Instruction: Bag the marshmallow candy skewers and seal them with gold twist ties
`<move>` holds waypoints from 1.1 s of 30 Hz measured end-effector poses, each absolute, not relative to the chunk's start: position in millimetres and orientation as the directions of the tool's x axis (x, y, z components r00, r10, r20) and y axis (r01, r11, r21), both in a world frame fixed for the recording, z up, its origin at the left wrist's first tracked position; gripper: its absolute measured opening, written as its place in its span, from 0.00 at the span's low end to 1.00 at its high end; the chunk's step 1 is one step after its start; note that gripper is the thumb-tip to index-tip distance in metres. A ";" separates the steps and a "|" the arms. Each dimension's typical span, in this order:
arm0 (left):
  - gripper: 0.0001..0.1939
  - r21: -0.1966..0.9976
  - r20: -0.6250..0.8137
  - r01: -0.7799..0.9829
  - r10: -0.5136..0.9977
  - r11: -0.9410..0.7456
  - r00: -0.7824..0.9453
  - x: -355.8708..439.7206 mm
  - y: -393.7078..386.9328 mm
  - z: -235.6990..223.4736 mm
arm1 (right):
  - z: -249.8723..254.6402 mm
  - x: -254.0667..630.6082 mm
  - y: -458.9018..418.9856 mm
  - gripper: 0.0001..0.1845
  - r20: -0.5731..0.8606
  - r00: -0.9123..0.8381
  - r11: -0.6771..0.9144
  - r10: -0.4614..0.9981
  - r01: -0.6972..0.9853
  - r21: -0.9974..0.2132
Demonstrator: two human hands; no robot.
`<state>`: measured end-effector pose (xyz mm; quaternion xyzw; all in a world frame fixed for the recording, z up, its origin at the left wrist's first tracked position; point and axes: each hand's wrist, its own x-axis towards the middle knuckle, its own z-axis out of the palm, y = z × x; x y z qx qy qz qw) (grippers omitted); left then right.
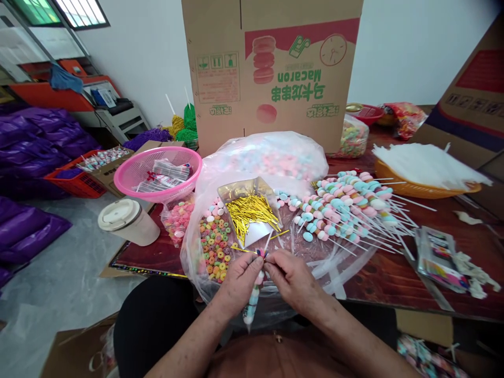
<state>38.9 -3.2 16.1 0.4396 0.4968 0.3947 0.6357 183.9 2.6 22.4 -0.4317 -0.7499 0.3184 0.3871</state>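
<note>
My left hand [239, 277] is closed around the upper part of a bagged marshmallow skewer [251, 307], which hangs downward toward my lap with pastel blue, white and pink pieces. Its white stick [268, 241] points up past my fingers. At the gathered neck of the clear bag, my right hand [293, 277] is pinched closed against the left fingertips; what lies between its fingers is hidden. A thin gold twist tie [239, 249] shows beside my left fingers. Just beyond both hands, an open clear box [225, 195] holds many gold twist ties [252, 210].
Finished-looking marshmallow skewers [346, 207] are piled right on plastic sheeting. Ring candies [214, 247] lie left, near a lidded cup [136, 226] and pink basket [122, 178]. A large carton [220, 63] stands behind a marshmallow bag [271, 157]. An orange basket [433, 186] is far right.
</note>
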 end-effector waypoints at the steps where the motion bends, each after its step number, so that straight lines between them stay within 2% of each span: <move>1: 0.16 0.969 -0.241 -0.013 0.955 0.247 0.173 39.4 -2.6 15.8 | 21.2 182.5 2.8 0.09 0.331 -0.324 0.444 0.886 0.392 -0.805; 4: 0.16 0.982 -0.172 0.104 0.971 0.156 0.166 39.1 0.1 15.7 | 16.9 178.8 3.0 0.10 0.343 -0.332 0.450 0.879 0.340 -0.826; 6: 0.16 0.981 -0.162 0.137 0.972 0.139 0.171 38.6 1.7 14.8 | 13.1 177.1 2.4 0.10 0.363 -0.304 0.459 0.881 0.363 -0.811; 10: 0.18 0.982 -0.185 0.075 0.969 0.174 0.163 38.9 1.9 11.5 | 7.8 175.8 1.1 0.11 0.479 -0.285 0.557 0.830 0.457 -0.693; 12: 0.18 0.984 -0.173 0.061 0.967 0.165 0.189 38.6 1.9 12.7 | 9.6 176.7 1.7 0.12 0.493 -0.280 0.565 0.824 0.472 -0.677; 14: 0.16 0.991 -0.066 0.127 0.976 0.040 0.209 37.3 3.6 18.0 | 14.5 177.9 3.0 0.11 0.423 -0.228 0.481 0.877 0.430 -0.764; 16: 0.13 0.958 0.097 0.246 0.971 -0.151 0.218 35.8 6.8 26.1 | 21.3 178.3 4.3 0.12 0.278 -0.183 0.323 0.943 0.301 -0.897; 18: 0.11 0.915 0.184 0.315 0.956 -0.251 0.226 35.4 10.1 33.6 | 28.2 177.8 4.7 0.14 0.156 -0.179 0.185 0.971 0.155 -0.970; 20: 0.13 0.945 0.118 0.272 0.966 -0.180 0.230 36.9 12.0 37.4 | 34.1 177.9 3.9 0.14 0.148 -0.184 0.172 0.972 0.120 -0.978; 22: 0.15 0.991 -0.040 0.131 0.974 0.011 0.221 39.8 12.1 36.9 | 37.7 180.8 2.7 0.13 0.246 -0.175 0.279 0.953 0.201 -0.939; 24: 0.16 0.980 -0.182 -0.042 0.962 0.194 0.202 42.9 11.2 34.2 | 38.2 187.4 2.1 0.10 0.357 -0.132 0.380 0.925 0.290 -0.878; 26: 0.17 0.947 -0.253 -0.156 0.952 0.279 0.172 45.3 10.2 32.0 | 35.9 195.6 2.8 0.09 0.389 -0.021 0.374 0.921 0.322 -0.870; 29: 0.17 0.936 -0.264 -0.198 0.952 0.291 0.153 48.1 9.1 31.4 | 31.3 202.4 4.9 0.11 0.276 0.053 0.257 0.960 0.239 -0.937; 31: 0.17 0.936 -0.249 -0.214 0.955 0.280 0.161 49.8 8.4 31.2 | 30.0 199.8 5.9 0.12 0.187 -0.059 0.194 0.981 0.150 -0.969; 33: 0.17 0.942 -0.236 -0.208 0.959 0.265 0.154 50.9 7.6 30.3 | 30.4 193.5 6.4 0.11 0.174 -0.154 0.195 0.973 0.129 -0.972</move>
